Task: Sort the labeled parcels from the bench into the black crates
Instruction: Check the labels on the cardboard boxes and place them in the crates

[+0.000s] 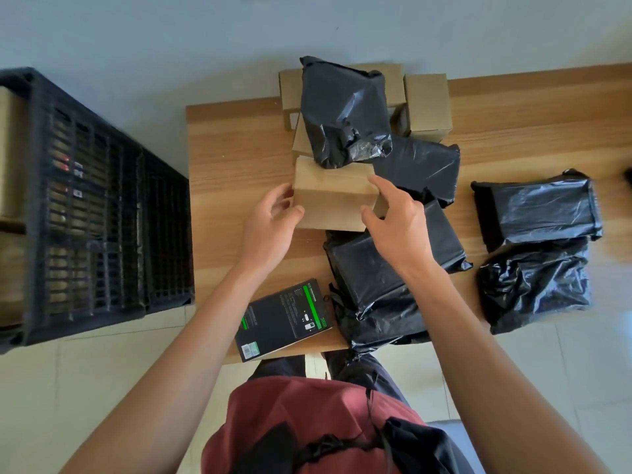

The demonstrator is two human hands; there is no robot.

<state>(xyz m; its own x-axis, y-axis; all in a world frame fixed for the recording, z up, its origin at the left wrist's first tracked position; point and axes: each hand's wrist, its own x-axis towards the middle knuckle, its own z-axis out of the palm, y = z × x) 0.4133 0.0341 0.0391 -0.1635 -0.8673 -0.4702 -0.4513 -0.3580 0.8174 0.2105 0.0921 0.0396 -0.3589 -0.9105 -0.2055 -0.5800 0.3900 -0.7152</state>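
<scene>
On pale floor tiles, wooden bench beside black crate

Gripping a cardboard box with left hand and right hand above wooden bench, black crates at left.

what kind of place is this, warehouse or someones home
Probably a small home or back-room packing spot, not a warehouse: a wooden bench piled with black plastic-wrapped parcels and cardboard boxes, black crates on a tiled floor.
</scene>
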